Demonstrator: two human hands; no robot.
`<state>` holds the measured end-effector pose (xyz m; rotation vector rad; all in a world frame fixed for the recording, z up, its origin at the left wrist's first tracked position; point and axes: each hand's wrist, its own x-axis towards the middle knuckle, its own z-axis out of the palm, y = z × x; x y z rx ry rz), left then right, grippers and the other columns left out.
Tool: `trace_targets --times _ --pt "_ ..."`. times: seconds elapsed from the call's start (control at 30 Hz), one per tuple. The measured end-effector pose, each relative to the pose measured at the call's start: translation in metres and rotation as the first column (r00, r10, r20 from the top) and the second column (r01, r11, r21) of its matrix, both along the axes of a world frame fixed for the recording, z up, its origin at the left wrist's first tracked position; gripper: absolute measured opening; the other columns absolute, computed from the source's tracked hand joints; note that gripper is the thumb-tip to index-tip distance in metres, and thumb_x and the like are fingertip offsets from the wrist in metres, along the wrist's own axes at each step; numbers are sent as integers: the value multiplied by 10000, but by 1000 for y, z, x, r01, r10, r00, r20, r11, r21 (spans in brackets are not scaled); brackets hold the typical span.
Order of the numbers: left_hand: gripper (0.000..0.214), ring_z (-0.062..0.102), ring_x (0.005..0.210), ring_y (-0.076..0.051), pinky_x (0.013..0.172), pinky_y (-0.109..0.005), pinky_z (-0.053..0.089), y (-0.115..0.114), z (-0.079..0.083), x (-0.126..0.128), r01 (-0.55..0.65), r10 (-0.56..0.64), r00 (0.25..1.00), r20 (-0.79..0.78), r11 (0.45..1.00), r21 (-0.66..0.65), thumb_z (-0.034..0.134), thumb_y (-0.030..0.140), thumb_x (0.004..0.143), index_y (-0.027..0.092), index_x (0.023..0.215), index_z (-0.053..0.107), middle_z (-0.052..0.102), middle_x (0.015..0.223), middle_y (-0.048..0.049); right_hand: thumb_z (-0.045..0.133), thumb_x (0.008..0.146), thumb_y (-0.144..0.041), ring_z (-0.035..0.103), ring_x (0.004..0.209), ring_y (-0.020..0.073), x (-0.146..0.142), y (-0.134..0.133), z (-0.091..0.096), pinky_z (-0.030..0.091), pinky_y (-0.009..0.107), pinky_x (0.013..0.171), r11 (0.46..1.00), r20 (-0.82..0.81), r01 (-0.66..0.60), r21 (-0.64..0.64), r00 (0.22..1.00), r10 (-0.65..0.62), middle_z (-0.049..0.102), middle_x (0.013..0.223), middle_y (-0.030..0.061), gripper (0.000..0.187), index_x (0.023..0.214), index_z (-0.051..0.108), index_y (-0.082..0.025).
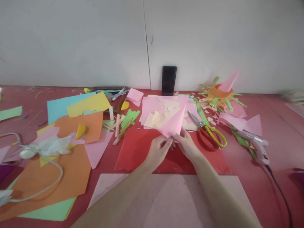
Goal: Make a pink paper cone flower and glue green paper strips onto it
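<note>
A pink paper cone (175, 124) is held between both hands, its tip pointing up and to the right. My left hand (158, 148) pinches its lower edge from the left. On the other side, my right hand (186, 143) has its thumb at the lower rim, and its other fingers are partly hidden behind the paper. Beneath the hands lies a red sheet or folder (135, 148). Just right of my right hand, scissors (209, 131) with yellow and red handles rest with their blades towards the upper left. Cream paper pieces (152, 120) lie behind the cone.
A glue gun (256, 144) with a black cord lies at the right. Behind it stands a paper piece with a pink cone (228, 83) and green strips. A phone (169, 80) leans against the wall. Orange sheets (68, 171) and a white cable (59, 177) spread at the left.
</note>
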<state>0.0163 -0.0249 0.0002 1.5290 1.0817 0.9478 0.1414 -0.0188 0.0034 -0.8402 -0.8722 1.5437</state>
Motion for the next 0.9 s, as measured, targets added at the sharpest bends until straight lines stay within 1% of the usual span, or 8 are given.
trace_targets --times 0.1,0.17,0.27,0.37,0.47,0.63,0.73,0.9 --pt "332 569 589 -125 593 -236 446 0 1 1 14 -13 999 36 999 -34 460 430 859 153 744 603 616 658 -13 673 716 -303 435 414 71 0 0 1 423 219 397 999 -33 44 -16 998 -44 529 587 -66 217 870 545 -220" --pt "298 563 590 -121 587 -234 449 0 3 1 22 -19 997 69 999 -47 477 430 851 160 819 599 607 679 -7 678 710 -293 458 437 68 0 1 0 435 212 418 994 -66 96 -48 993 -99 558 642 -59 271 935 544 -226" --pt "272 563 590 -113 577 -227 448 0 6 1 56 -51 994 96 997 -47 496 421 844 166 821 587 610 708 -8 683 703 -305 497 488 74 2 3 -3 439 204 432 983 -103 165 -86 980 -173 599 734 -38 369 1030 528 -231" --pt "269 563 591 -105 589 -224 448 1 8 0 72 -69 992 101 997 -28 480 399 858 163 785 586 618 726 -13 680 705 -307 478 456 73 3 4 -4 423 209 407 983 -118 155 -98 979 -166 593 703 -45 398 1060 519 -231" --pt "274 560 587 -105 601 -224 448 2 7 1 50 -48 994 98 998 -24 475 383 863 161 748 587 622 710 -11 683 703 -281 465 441 65 2 3 -3 433 215 424 984 -120 145 -101 980 -157 591 706 -52 408 1070 511 -238" --pt "270 558 582 -108 601 -228 447 1 6 1 18 -15 995 101 999 -27 491 381 855 161 729 584 624 701 -11 698 684 -263 464 447 73 0 3 -1 428 220 417 989 -92 144 -45 985 -148 574 680 -59 450 1086 498 -240" --pt "275 555 587 -110 590 -225 440 1 6 1 1 1 994 106 1000 -19 482 392 860 163 743 579 608 688 -3 711 667 -254 452 446 76 -1 4 -2 398 211 385 990 -78 140 -6 987 -140 567 676 -60 488 1100 488 -244" --pt "254 569 624 -121 607 -225 441 1 9 1 -27 25 997 69 999 17 467 390 869 172 810 584 601 706 0 722 655 -220 479 526 82 0 5 -5 415 204 444 988 -81 155 11 985 -153 575 724 -53 541 1129 467 -264"
